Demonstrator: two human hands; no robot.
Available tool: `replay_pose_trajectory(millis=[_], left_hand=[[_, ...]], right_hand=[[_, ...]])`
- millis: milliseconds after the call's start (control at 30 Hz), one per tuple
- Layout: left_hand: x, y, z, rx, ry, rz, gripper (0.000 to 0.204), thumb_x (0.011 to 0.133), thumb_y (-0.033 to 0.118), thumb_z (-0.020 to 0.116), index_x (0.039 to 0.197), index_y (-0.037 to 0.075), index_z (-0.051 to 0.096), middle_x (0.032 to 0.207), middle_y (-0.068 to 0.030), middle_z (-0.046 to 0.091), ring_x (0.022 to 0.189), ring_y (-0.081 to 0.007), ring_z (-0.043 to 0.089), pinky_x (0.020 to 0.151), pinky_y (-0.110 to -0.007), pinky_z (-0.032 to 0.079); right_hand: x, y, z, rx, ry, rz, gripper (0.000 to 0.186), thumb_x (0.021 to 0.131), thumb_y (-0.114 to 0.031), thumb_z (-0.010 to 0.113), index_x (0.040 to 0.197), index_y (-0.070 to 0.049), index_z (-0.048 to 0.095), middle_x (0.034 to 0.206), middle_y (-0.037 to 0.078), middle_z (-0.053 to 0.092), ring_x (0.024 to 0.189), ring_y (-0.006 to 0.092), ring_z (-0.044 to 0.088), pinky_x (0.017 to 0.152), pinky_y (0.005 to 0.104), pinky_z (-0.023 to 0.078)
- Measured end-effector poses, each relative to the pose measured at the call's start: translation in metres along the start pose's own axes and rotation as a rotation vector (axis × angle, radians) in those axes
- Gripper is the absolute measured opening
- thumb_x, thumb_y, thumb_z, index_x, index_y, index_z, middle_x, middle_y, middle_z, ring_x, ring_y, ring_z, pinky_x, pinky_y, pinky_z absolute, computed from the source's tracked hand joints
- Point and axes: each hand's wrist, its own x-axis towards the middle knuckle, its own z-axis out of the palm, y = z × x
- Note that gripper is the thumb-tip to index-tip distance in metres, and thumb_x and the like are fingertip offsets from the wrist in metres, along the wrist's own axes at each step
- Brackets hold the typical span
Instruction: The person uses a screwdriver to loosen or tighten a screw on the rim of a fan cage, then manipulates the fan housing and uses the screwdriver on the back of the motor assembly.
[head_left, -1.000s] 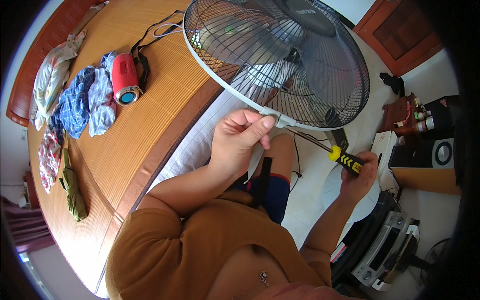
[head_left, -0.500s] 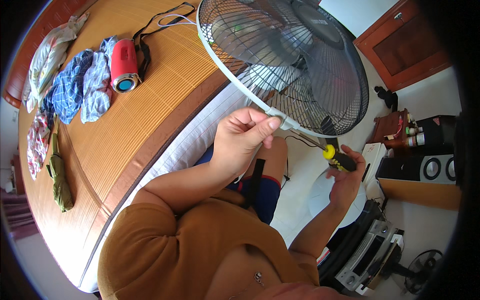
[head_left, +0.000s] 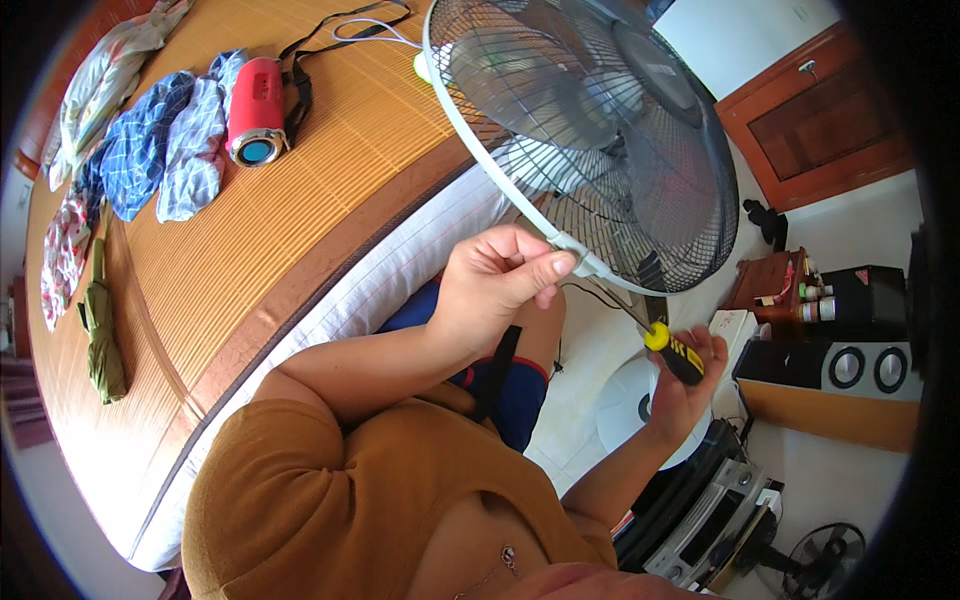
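A standing fan's round wire guard (head_left: pixel 560 150) with a pale rim fills the upper middle, its dark blades visible inside. At the rim's lower edge, beside a small clip (head_left: pixel 592 262), my left hand (head_left: pixel 505 285) is closed, thumb and forefinger pinched against the rim. Whatever small part may lie between those fingertips is hidden. A screwdriver (head_left: pixel 680 358) with a black and yellow handle slants up, its shaft reaching the clip; the tip cannot be made out. My right hand (head_left: pixel 685 395) holds the handle from behind, fingers loosely curled around it.
A mat-covered bed (head_left: pixel 330 180) on the left bears a red speaker (head_left: pixel 257 110), crumpled clothes (head_left: pixel 145 145) and a folded green umbrella (head_left: pixel 100 340). Right of me are the fan's round white base (head_left: pixel 615 405), a loudspeaker (head_left: pixel 820 385), audio equipment (head_left: pixel 710 520) and a small black fan (head_left: pixel 825 555).
The screwdriver handle has turned, and my right fingers have shifted on it. My left hand keeps its pinch at the rim. The whole view has shifted slightly.
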Motion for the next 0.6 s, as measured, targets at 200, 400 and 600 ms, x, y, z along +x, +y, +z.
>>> replay_pose_trajectory(millis=[200, 400, 600], left_hand=[[0.001, -0.006, 0.003, 0.027, -0.074, -0.089, 0.01, 0.082, 0.007, 0.067, 0.077, 0.002, 0.06, 0.073, -0.0049, 0.062, 0.058, -0.0097, 0.056, 0.055, -0.022, 0.045], [-0.001, -0.001, -0.001, 0.024, -0.018, -0.066, 0.011, 0.082, 0.007, 0.068, 0.076, 0.002, 0.059, 0.07, -0.0038, 0.061, 0.057, -0.0081, 0.054, 0.055, -0.021, 0.043], [0.0, -0.004, 0.004, 0.0, -0.049, -0.06, 0.01, 0.082, 0.007, 0.067, 0.077, 0.002, 0.059, 0.068, -0.0035, 0.061, 0.057, -0.0065, 0.052, 0.055, -0.02, 0.042]], right_hand=[[0.0, 0.011, -0.05, -0.039, -0.055, -0.096, 0.035, 0.084, -0.011, 0.048, 0.117, -0.003, 0.041, 0.101, 0.011, 0.051, 0.076, 0.0188, 0.055, 0.056, 0.03, 0.048], [-0.007, -0.002, 0.0, 0.079, -0.096, -0.101, 0.044, 0.078, -0.013, 0.065, 0.116, -0.002, 0.046, 0.103, 0.011, 0.049, 0.094, 0.0208, 0.053, 0.068, 0.0346, 0.051], [-0.001, -0.003, -0.03, -0.052, -0.077, -0.027, 0.045, 0.083, -0.026, 0.065, 0.115, -0.002, 0.047, 0.09, 0.008, 0.055, 0.079, 0.019, 0.058, 0.068, 0.03, 0.05]])
